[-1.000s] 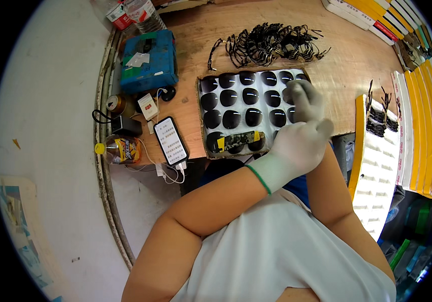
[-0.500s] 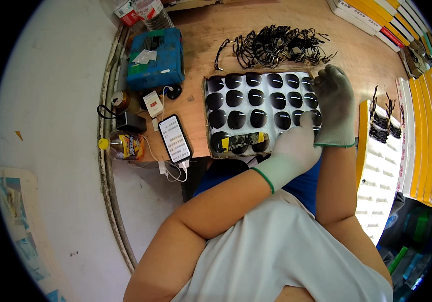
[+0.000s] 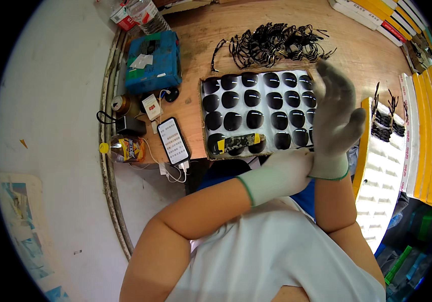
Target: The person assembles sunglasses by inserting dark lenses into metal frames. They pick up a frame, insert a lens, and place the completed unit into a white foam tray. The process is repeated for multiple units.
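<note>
Tugging at the cuff of the gloved right hand (image 3: 334, 118), which is raised with fingers spread and holding nothing, the gloved left hand (image 3: 281, 173) pinches that glove just off the near edge of the tray of dark lenses (image 3: 207, 126) on the bench.

Head-worn fisheye, steeply down, close

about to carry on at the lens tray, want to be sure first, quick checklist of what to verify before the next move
1. Left hand gloved: ok.
2. Right hand glove seated: cannot tell; the left hand is at its cuff.
3. Both hands empty: ok.
4. Tray of dark lenses flat on the table: ok.
5. Lenses in neat rows: ok where visible; the right hand hides part.
6. Phone off the tray: ok.
</note>
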Motion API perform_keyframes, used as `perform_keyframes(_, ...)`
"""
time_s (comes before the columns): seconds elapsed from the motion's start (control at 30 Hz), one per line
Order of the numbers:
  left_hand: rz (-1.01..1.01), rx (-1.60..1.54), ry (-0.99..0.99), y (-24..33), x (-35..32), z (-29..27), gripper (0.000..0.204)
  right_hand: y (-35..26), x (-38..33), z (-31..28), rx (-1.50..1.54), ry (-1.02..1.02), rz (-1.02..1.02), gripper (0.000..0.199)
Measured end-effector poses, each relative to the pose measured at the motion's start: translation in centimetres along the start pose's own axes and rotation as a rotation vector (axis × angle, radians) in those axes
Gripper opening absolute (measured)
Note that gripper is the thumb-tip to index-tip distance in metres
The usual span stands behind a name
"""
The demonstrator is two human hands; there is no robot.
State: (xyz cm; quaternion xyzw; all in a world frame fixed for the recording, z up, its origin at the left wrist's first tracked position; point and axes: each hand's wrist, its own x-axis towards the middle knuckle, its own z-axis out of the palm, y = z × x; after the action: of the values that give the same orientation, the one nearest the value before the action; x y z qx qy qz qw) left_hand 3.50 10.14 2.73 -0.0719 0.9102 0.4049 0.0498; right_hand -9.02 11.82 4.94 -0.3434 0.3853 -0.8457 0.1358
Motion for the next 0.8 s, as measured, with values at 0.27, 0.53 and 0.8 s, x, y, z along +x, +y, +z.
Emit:
perform_keyframes(0.27,-0.354,-0.205,0.356,-5.8,-11.2,-7.1,0.023,-2.7,-5.8,-9.5,-0.526,-0.352,0.678,0.038)
perform_keyframes(0.53,-0.503,-0.364,0.473,-10.0,-6.8,-7.9,0.027,-0.6,-11.7,-8.8,-0.543,-0.575,0.92,0.022)
perform_keyframes(0.8,-0.725,0.199,0.509,-31.6,11.5,-18.4,0.078,3.6,-5.3,-5.6,-0.537,-0.65,0.806,0.018)
